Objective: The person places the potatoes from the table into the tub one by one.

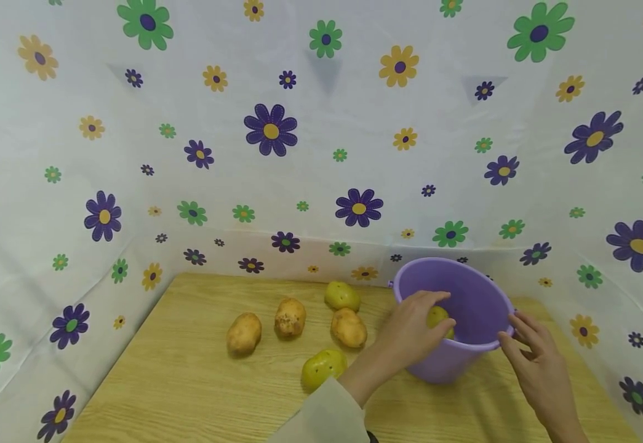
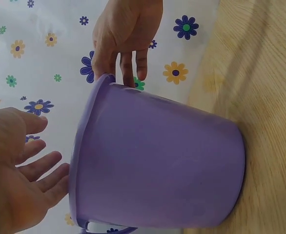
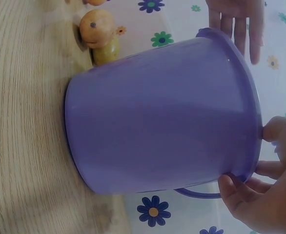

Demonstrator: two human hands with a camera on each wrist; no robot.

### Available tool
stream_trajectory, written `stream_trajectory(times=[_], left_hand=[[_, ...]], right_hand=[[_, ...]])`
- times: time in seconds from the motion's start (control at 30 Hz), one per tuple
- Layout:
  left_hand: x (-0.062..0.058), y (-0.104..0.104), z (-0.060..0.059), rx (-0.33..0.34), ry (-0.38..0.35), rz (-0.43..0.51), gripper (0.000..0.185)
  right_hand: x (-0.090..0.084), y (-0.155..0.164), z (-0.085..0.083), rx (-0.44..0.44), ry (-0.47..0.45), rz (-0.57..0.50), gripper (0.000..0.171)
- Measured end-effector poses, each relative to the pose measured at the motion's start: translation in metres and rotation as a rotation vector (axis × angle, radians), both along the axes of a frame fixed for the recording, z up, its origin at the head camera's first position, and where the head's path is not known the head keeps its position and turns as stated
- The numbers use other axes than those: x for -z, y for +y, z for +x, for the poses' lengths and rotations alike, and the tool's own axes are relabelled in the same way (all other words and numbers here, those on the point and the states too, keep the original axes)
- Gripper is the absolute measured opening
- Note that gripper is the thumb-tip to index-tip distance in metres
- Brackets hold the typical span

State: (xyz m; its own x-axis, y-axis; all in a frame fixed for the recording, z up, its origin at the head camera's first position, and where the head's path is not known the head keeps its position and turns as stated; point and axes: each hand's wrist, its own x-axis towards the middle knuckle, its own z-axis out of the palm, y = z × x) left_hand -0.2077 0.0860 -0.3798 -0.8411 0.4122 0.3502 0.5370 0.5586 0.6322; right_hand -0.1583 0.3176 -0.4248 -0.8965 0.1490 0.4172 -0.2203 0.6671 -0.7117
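Observation:
A purple bucket (image 1: 437, 363) stands on the wooden table, its mouth facing up and toward me. Over the near left part of its rim reaches my left hand (image 1: 412, 326), fingers extended and apart; the left wrist view shows nothing in that palm. Below the hand, in the bucket, a yellow-green potato (image 1: 437, 316) is partly visible between thumb and fingers. My right hand (image 1: 539, 363) grips the bucket's right rim between thumb and fingers, also seen in the right wrist view (image 3: 275, 180). Most of the bucket's inside is hidden.
Left of the bucket lie several potatoes: two brown ones (image 1: 244, 333) (image 1: 290, 317), a tan one (image 1: 349, 327) touching a greenish one (image 1: 342, 296), and a green one (image 1: 323, 369) near my left sleeve. A flower-printed sheet (image 1: 310, 178) encloses the table's back and sides.

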Motion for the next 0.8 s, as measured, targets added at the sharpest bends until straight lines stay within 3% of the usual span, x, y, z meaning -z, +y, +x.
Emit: stream_trajectory(times=[0.17,0.37,0.8], left_hand=[[-0.002,-0.009,0.003,0.013,-0.026,0.086,0.043],[-0.007,-0.028,0.006,0.017,-0.068,0.127,0.045],[-0.005,-0.086,0.003,-0.079,-0.084,0.161,0.048]], right_hand=[[0.0,0.0,0.0,-0.003,0.0,-0.007,0.05],[-0.001,0.0,-0.001,0.004,0.006,-0.007,0.05],[0.001,0.0,-0.001,-0.003,0.005,-0.008,0.051]])
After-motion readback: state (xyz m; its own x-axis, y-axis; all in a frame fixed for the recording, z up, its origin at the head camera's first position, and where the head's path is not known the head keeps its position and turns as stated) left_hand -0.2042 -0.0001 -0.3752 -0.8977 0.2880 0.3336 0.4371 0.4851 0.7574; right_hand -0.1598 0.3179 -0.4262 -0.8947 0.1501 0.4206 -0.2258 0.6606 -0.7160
